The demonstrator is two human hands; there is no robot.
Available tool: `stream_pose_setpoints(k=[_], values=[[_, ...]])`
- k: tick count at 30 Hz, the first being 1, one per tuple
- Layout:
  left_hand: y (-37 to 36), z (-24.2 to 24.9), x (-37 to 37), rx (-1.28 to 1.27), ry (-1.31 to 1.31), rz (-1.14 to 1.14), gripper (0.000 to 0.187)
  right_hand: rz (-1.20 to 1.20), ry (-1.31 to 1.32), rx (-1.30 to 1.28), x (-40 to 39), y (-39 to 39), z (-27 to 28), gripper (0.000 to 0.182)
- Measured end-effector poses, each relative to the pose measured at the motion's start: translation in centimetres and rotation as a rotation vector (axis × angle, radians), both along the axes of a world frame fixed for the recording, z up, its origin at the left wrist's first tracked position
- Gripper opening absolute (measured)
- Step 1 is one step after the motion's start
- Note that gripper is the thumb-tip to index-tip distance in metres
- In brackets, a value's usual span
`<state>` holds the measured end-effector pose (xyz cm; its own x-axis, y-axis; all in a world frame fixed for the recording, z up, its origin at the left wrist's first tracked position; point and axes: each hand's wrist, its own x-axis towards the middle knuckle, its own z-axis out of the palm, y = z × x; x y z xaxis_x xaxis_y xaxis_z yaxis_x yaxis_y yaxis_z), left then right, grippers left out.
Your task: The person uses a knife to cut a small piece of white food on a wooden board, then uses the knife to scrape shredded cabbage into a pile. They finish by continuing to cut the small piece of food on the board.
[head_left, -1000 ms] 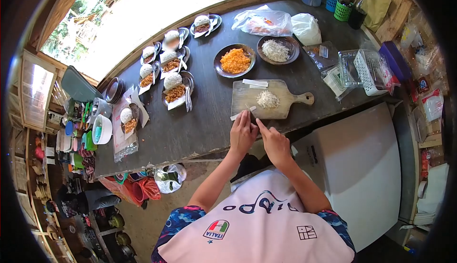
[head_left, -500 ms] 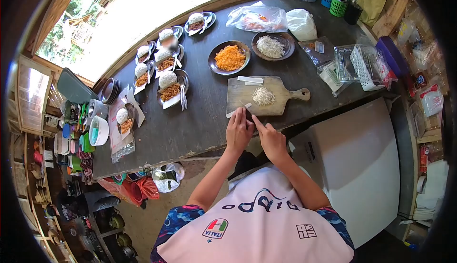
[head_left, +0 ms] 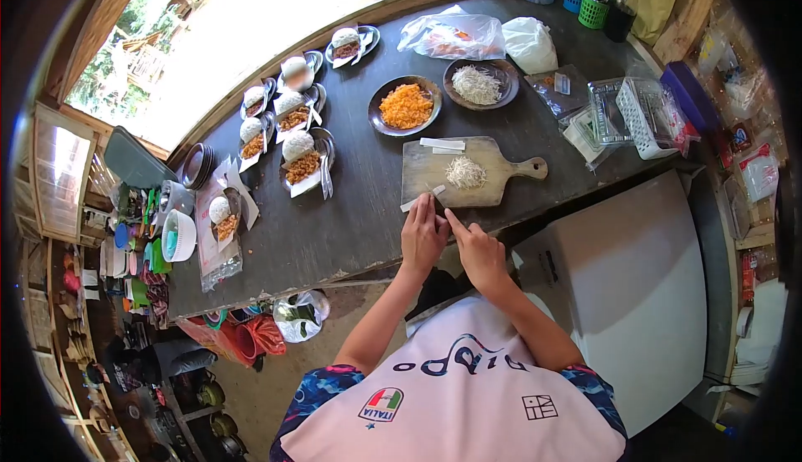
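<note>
My left hand (head_left: 424, 236) is at the near left corner of the wooden cutting board (head_left: 510, 180), its fingertips bunched on a thin white strip (head_left: 408, 205). Beside it, my right hand (head_left: 480, 255) has its index finger stretched toward the left fingertips while the other fingers are curled. Whatever the right hand grips, if anything, is hidden. A small pile of fine white shreds (head_left: 465, 173) lies mid-board. Behind the pile are larger white strips (head_left: 443, 144) at the board's far edge.
Past the board stand a plate of orange shreds (head_left: 407, 106) and a plate of white shreds (head_left: 476, 84). Several plates with rice domes (head_left: 298, 144) line the table's left side. Plastic bags (head_left: 455, 34) and clear containers (head_left: 610, 111) sit farther back and right.
The whole view has shifted slightly, with the scene a little lower and to the right. Both hands keep nearly the same pose at the board's near left corner.
</note>
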<state>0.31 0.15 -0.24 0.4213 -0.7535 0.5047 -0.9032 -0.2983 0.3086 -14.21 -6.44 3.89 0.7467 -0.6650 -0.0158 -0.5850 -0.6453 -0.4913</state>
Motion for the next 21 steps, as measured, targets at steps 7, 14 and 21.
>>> stream_pose_setpoints(k=[7,14,21], values=[[0.1,0.1,-0.2,0.008,-0.008,-0.002,0.047,0.012,-0.014,-0.028,0.7,-0.3,0.0,0.054],[0.0,0.0,-0.5,-0.029,0.066,0.003,0.046,0.009,-0.026,0.015,0.4,-0.4,0.0,0.051],[0.1,0.0,-0.3,-0.035,0.061,-0.02,0.05,-0.002,0.016,0.023,-0.1,0.2,0.3,0.051]])
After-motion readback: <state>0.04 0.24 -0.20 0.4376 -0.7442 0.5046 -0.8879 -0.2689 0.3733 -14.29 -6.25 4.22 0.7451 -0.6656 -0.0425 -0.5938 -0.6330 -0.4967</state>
